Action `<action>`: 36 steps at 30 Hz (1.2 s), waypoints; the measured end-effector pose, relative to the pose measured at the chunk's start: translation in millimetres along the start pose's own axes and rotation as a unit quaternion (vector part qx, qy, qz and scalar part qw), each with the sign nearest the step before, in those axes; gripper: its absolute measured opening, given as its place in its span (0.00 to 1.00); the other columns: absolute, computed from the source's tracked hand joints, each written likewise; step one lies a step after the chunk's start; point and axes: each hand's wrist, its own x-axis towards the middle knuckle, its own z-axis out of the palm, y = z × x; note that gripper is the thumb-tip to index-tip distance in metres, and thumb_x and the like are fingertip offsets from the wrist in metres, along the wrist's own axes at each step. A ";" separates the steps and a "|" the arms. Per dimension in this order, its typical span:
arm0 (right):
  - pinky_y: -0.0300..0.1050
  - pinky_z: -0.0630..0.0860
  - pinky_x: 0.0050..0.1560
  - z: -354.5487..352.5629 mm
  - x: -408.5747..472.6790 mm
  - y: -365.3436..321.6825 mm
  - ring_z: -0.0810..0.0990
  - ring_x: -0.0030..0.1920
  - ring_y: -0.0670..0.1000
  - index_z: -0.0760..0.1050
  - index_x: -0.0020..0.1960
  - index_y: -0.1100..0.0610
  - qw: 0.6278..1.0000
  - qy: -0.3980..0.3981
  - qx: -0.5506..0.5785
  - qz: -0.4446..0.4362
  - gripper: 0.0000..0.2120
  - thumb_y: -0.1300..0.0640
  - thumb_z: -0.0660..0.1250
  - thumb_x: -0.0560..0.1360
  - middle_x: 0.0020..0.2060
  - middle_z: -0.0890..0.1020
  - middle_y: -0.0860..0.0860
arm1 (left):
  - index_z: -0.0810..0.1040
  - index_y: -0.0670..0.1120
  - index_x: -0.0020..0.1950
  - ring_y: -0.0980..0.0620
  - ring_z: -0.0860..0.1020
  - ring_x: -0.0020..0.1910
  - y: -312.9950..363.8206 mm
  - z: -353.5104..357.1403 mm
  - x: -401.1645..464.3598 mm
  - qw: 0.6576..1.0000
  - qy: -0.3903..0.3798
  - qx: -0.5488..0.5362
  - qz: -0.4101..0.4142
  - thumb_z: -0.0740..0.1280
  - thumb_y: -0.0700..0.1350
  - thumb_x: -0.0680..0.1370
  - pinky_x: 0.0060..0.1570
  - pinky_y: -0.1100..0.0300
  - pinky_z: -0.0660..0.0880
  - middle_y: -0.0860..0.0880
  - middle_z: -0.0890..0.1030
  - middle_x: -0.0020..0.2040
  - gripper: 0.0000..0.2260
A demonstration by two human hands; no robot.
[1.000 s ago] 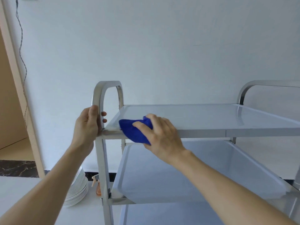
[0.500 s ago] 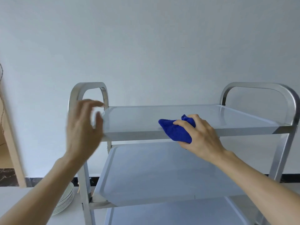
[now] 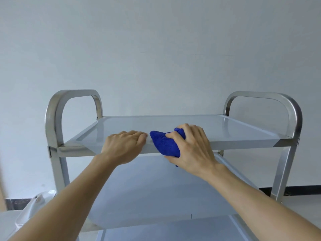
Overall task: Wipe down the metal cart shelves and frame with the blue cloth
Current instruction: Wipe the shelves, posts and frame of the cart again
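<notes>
**Steel cart, blue cloth on the top shelf's front edge**

Steel makes up the cart (image 3: 53,119) in front of me, seen from my head camera: a frame with a rounded handle loop at each end and three flat shelves, one above another. The top shelf (image 3: 173,124) is pale and shiny, with a low raised lip around it. Below it sits the middle shelf (image 3: 156,193), and a strip of the bottom shelf (image 3: 173,233) shows at the lower edge of the view.

My right hand (image 3: 191,146) is curled around the blue cloth (image 3: 165,143), gripping it as a bunched wad. The fingers lie over the top of the cloth and the thumb runs along its near side. The cloth is pressed against the front rim of the top shelf, about midway along it, with part of it lying on the shelf surface and part hanging over the front lip.

My left hand (image 3: 123,145) is just beside the cloth, to its left, not quite touching it. Its fingers are bent over the same front rim, fingertips on the shelf surface and palm against the front edge, holding the rim. Both forearms reach in from the bottom corners of the view.

Behind the cart is a plain pale wall (image 3: 156,49) with a dark skirting strip where it meets the floor. At the lower left, partly hidden by my left arm, is a stack of white plates (image 3: 33,209), blurred.
</notes>
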 end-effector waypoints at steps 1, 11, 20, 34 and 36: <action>0.58 0.73 0.57 -0.7 3.2 -1.2 0.78 0.51 0.60 0.81 0.53 0.54 1.000 0.005 -0.016 -0.018 0.21 0.45 0.75 0.64 0.53 0.79 0.55 | 0.65 0.69 0.69 0.52 0.74 0.63 -1.9 0.1 -0.2 1.000 0.004 0.007 -0.001 0.41 0.55 0.82 0.46 0.55 0.64 0.66 0.70 0.71 0.21; 0.52 0.78 0.40 -6.8 7.0 -13.3 0.79 0.43 0.58 0.77 0.63 0.52 0.995 -0.052 0.035 -0.078 0.24 0.55 0.73 0.67 0.57 0.79 0.53 | 0.62 0.74 0.67 0.57 0.72 0.66 -42.2 -8.7 -15.8 0.999 0.022 0.018 -0.030 0.39 0.61 0.80 0.47 0.55 0.68 0.73 0.67 0.70 0.21; 0.50 0.79 0.40 -43.3 -47.6 89.2 0.82 0.44 0.56 0.82 0.59 0.56 1.000 -0.006 -0.016 -0.020 0.23 0.52 0.75 0.64 0.54 0.82 0.53 | 0.67 0.75 0.67 0.53 0.73 0.66 -59.3 -15.9 -37.2 0.998 0.051 0.005 -0.046 0.39 0.64 0.80 0.47 0.56 0.67 0.69 0.70 0.70 0.22; 0.52 0.77 0.41 6.3 15.1 -49.6 0.78 0.44 0.57 0.78 0.63 0.53 0.995 -0.013 0.049 -0.089 0.25 0.56 0.74 0.66 0.55 0.79 0.53 | 0.64 0.76 0.66 0.51 0.76 0.59 -65.2 -17.6 -35.5 0.997 0.042 0.037 -0.058 0.38 0.61 0.80 0.42 0.56 0.65 0.68 0.73 0.68 0.22; 0.52 0.78 0.42 -1.8 4.9 -23.2 0.79 0.45 0.57 0.79 0.63 0.53 0.994 -0.007 0.051 -0.096 0.25 0.56 0.73 0.66 0.55 0.80 0.53 | 0.63 0.77 0.66 0.52 0.75 0.62 -70.8 -17.4 -37.0 0.997 0.043 0.027 -0.054 0.36 0.63 0.79 0.42 0.57 0.66 0.69 0.72 0.69 0.23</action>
